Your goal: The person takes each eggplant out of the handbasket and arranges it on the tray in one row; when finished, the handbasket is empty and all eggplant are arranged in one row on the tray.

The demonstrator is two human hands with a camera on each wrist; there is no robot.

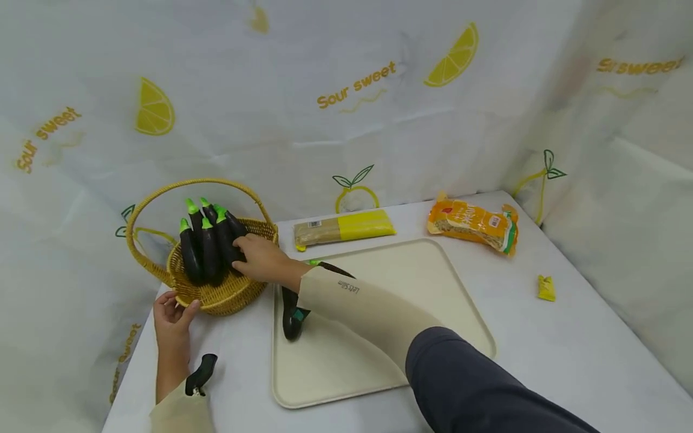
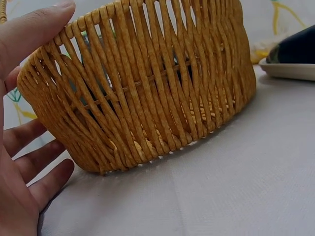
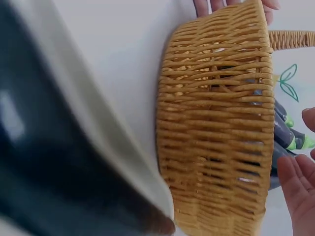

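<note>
A wicker basket [image 1: 238, 300] with a tall hooped handle stands at the left with several dark eggplants [image 1: 213, 258] in it, their green stem ends up. My left hand [image 1: 172, 322] grips its near left rim; in the left wrist view the thumb lies over the rim [image 2: 91, 22] and the other fingers lie along the side. Over the basket's right side, my right hand [image 1: 262, 258] has its fingertips at the rightmost eggplant, with thumb and fingers spread apart. On the cream tray [image 1: 335, 379] lie more eggplants [image 1: 292, 325], partly hidden by the right sleeve.
Behind the tray lies a yellow and tan packet [image 1: 346, 228]. An orange packet [image 1: 473, 224] lies at the back right, with a small yellow wrapper [image 1: 546, 288] nearer the table's right edge. A printed white cloth [image 1: 243, 132] hangs behind the table.
</note>
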